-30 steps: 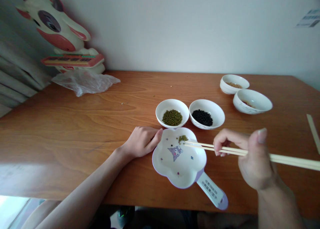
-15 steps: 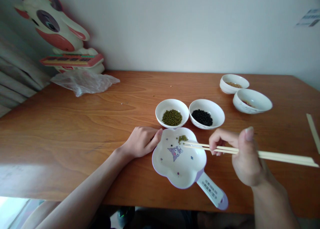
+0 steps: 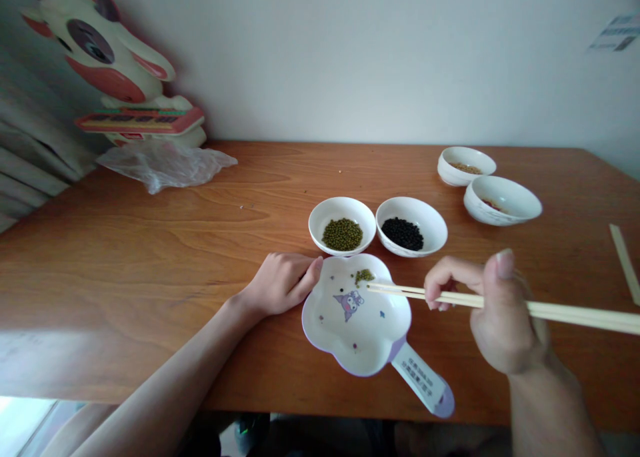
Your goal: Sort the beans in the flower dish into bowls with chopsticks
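A white flower-shaped dish (image 3: pixel 367 334) with a purple rim, a handle and a cartoon print lies flat on the table. My left hand (image 3: pixel 283 284) rests at its left edge, fingers curled, thumb at the rim. A pair of chopsticks (image 3: pixel 415 292) is held in my right hand (image 3: pixel 500 310) at the right, above the dish. Their tips come together beside a small heap of mung beans (image 3: pixel 364 276); a tiny green bean seems to be at the tips. Behind the dish stand a white bowl of mung beans (image 3: pixel 343 234) and a white bowl of black beans (image 3: pixel 403 234).
Two more white bowls stand at the back right: one with tan grains (image 3: pixel 466 168), one with reddish contents (image 3: pixel 494 205). A pale stick (image 3: pixel 625 264) lies at the far right. A cow-shaped toy keyboard (image 3: pixel 140 120) and a clear plastic bag (image 3: pixel 170 167) are at the back left.
The chopstick tips have closed together from slightly apart. My right hand has shifted a little to the right. My left hand and the dish have kept their places.
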A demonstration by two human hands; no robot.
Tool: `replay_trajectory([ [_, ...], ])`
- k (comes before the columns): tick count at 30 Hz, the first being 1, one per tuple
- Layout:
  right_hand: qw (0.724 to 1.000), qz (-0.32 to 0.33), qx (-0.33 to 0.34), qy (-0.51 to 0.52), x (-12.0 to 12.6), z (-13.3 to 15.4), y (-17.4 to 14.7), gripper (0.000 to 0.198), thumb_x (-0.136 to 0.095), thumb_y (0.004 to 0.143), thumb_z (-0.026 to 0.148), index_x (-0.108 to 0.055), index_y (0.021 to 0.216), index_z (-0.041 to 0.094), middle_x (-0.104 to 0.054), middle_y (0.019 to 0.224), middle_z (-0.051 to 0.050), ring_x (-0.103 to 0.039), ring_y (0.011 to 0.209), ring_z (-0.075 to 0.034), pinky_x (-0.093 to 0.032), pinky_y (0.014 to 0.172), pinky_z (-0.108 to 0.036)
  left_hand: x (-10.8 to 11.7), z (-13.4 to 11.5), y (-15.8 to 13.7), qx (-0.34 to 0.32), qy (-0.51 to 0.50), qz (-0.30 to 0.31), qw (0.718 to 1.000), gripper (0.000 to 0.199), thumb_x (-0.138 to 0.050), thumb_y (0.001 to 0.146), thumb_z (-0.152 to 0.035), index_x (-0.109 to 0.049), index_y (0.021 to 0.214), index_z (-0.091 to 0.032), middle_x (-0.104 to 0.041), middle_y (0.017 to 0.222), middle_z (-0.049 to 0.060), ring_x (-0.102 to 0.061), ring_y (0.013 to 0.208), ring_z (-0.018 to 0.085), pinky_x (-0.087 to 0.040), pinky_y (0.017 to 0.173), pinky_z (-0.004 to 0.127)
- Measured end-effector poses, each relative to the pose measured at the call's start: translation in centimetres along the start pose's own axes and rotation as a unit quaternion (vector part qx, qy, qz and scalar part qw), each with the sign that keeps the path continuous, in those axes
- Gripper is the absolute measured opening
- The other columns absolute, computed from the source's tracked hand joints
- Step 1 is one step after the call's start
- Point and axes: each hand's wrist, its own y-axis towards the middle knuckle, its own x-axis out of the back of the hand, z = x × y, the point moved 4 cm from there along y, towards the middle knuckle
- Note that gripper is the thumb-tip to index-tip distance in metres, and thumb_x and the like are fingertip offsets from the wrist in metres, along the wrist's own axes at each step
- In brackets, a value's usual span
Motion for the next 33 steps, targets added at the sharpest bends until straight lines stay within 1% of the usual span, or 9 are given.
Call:
replay_trajectory([
  [7,0.995,-0.090,0.042,0.013,0.9,1.7,1.1,0.088,-0.007,0.100,0.075,-0.070,0.064,0.025,-0.067,0.063,-0.008,-0.063,0.066,-0.024,-0.042,0.064,-0.038,0.1,-0.1,0.0,0.003,-0.002,-0.001,1.000,0.052,-0.027,0.110,-0.042,-0.047,0.068,-0.018,-0.056,0.064,0.000,-0.039,0.055,0.011,-0.026,0.059,0.028],
  [10,0.985,-0.148,0.061,0.067,0.3,2.1,2.5,0.084,-0.013,0.101,0.074,-0.071,0.066,0.025,-0.067,0.062,-0.008,-0.063,0.063,-0.024,-0.043,0.061,-0.037,0.1,-0.2,0.1,-0.002,-0.001,-0.003,1.000,0.052,-0.028,0.110,-0.041,-0.046,0.068,-0.018,-0.055,0.064,0.000,-0.038,0.055,0.010,-0.026,0.058,0.028],
  [12,0.981,-0.160,0.054,0.098,-0.5,2.1,3.4,0.080,-0.018,0.100,0.075,-0.072,0.069,0.024,-0.066,0.062,-0.007,-0.061,0.061,-0.023,-0.043,0.059,-0.037,0.1,-0.2,0.1,-0.004,-0.003,-0.003,1.000,0.051,-0.028,0.110,-0.040,-0.046,0.068,-0.018,-0.054,0.063,0.000,-0.038,0.055,0.010,-0.027,0.058,0.028],
  [15,0.981,-0.154,0.038,0.114,-1.2,1.9,4.0,0.078,-0.022,0.097,0.079,-0.072,0.072,0.024,-0.065,0.064,-0.007,-0.059,0.060,-0.022,-0.043,0.057,-0.037,0.1,-0.2,0.1,-0.010,-0.010,-0.004,1.000,0.050,-0.029,0.110,-0.039,-0.044,0.068,-0.018,-0.052,0.063,-0.001,-0.038,0.054,0.010,-0.028,0.058,0.027],
  [19,0.984,-0.135,0.014,0.117,-0.8,1.5,3.0,0.081,-0.017,0.097,0.079,-0.071,0.070,0.024,-0.067,0.067,-0.010,-0.059,0.062,-0.024,-0.043,0.058,-0.039,0.3,-0.4,0.1,-0.020,-0.017,-0.007,1.000,0.049,-0.030,0.110,-0.037,-0.045,0.067,-0.018,-0.053,0.063,-0.001,-0.039,0.054,0.010,-0.030,0.059,0.027],
  [22,0.989,-0.088,0.000,0.120,-0.7,0.7,1.4,0.083,-0.013,0.098,0.078,-0.070,0.069,0.024,-0.066,0.068,-0.010,-0.058,0.064,-0.024,-0.043,0.059,-0.038,0.4,-0.5,0.1,-0.019,-0.016,-0.008,1.000,0.050,-0.030,0.110,-0.037,-0.047,0.067,-0.018,-0.054,0.063,0.000,-0.040,0.054,0.010,-0.030,0.058,0.027],
  [25,0.994,-0.017,-0.015,0.102,-1.6,-0.8,-0.1,0.082,-0.010,0.100,0.074,-0.068,0.073,0.023,-0.064,0.068,-0.007,-0.057,0.065,-0.022,-0.043,0.060,-0.036,0.3,-0.4,0.1,-0.014,-0.013,-0.008,1.000,0.051,-0.030,0.110,-0.038,-0.049,0.067,-0.018,-0.056,0.064,0.001,-0.041,0.054,0.010,-0.031,0.058,0.027],
  [27,0.995,0.010,-0.021,0.100,-2.1,-1.8,-1.0,0.080,-0.009,0.101,0.072,-0.067,0.076,0.022,-0.063,0.069,-0.006,-0.057,0.065,-0.021,-0.043,0.061,-0.035,0.3,-0.3,0.0,-0.010,-0.012,-0.007,1.000,0.051,-0.030,0.110,-0.038,-0.049,0.067,-0.018,-0.057,0.065,0.001,-0.042,0.055,0.010,-0.031,0.059,0.027],
  [33,0.995,-0.003,-0.022,0.097,-2.2,-2.9,-1.8,0.084,-0.003,0.100,0.073,-0.065,0.076,0.022,-0.062,0.071,-0.005,-0.056,0.066,-0.020,-0.044,0.062,-0.034,0.2,-0.2,0.0,-0.015,-0.013,-0.005,1.000,0.049,-0.030,0.110,-0.037,-0.046,0.067,-0.018,-0.053,0.062,-0.001,-0.041,0.054,0.010,-0.030,0.059,0.027],
])
